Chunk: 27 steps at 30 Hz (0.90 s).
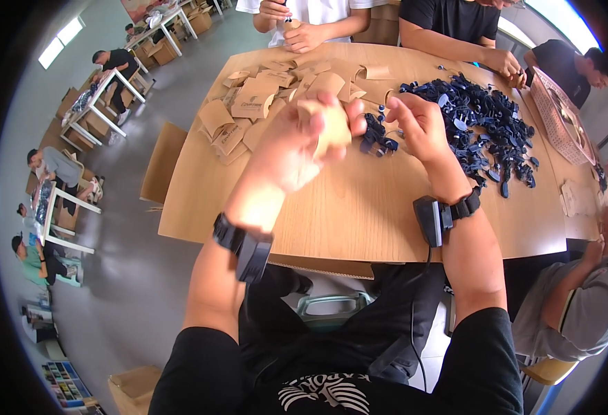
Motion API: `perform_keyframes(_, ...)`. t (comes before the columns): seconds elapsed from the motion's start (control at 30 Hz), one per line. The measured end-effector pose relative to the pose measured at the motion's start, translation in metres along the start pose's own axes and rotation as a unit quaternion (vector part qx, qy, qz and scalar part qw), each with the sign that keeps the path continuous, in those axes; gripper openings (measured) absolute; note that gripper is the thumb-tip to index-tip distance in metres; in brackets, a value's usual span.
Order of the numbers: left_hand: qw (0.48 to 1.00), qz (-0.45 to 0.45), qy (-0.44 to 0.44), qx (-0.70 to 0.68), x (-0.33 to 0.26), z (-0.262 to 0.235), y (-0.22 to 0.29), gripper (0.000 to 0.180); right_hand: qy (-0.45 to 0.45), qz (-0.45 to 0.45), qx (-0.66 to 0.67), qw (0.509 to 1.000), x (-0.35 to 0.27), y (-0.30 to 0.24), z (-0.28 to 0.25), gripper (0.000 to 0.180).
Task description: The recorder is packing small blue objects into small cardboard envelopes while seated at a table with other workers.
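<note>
In the head view, the left hand [286, 149] is raised above the light wooden bench [359, 214] and closed around a small tan kraft-paper pouch [331, 124], thumb and fingers pinching its lower part so that the top end points toward the other hand. Holding it off the surface this way seems to keep its mouth free and turned to where something could be slipped in. The right hand [418, 128] hovers just beside the pouch, fingers loosely curled and partly open; whether a small piece sits between its fingertips cannot be told, since the picture is blurred there.

Directly beyond and between the hands lies a little cluster of dark blue plastic clips [376, 136], close enough for the right hand to pick from without stretching. Further to the right of the right hand spreads the big heap of the same dark blue plastic pieces [487, 121], evidently the stock. To the left of and beyond the left hand, a loose pile of flat tan paper pouches [248, 111] lies on the bench, on the side of the hand that holds one.

Both wrists carry black strapped devices [245, 245]. Across the bench, other people's hands [304, 34] work over similar pouches, and a perforated tan tray [559, 117] stands at the far right edge.
</note>
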<state>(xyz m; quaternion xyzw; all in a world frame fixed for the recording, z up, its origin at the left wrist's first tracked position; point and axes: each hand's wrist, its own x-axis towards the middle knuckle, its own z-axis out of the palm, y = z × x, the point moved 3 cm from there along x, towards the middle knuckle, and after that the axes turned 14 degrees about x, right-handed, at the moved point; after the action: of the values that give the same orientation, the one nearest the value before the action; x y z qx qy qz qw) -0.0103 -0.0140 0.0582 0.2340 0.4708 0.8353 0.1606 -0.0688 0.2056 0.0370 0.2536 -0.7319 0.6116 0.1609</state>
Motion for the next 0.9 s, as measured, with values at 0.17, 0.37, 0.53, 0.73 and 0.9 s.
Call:
perform_keyframes(0.17,0.964,-0.171,-0.201,0.041,-0.08,0.05,-0.012,0.057,-0.047,0.029,-0.081,0.995,0.001,-0.003,0.01,0.028)
perform_keyframes(0.37,0.907,-0.338,-0.219,0.122,-0.144,0.046,-0.094,0.042,-0.116,-0.092,-0.209,0.967,-0.005,0.006,0.02,0.033)
perform_keyframes(0.53,0.898,-0.43,-0.033,0.087,-0.165,0.004,-0.155,0.033,-0.147,0.012,-0.23,0.962,-0.005,0.009,0.021,0.036)
perform_keyframes(0.73,0.885,-0.316,0.081,0.331,-0.172,-0.082,-0.199,0.029,-0.027,0.004,-0.094,0.995,-0.001,0.01,0.024,0.034)
perform_keyframes(0.9,0.796,-0.487,0.092,0.348,-0.149,-0.011,-0.148,0.042,0.072,0.013,0.262,0.962,-0.001,0.021,0.017,0.018)
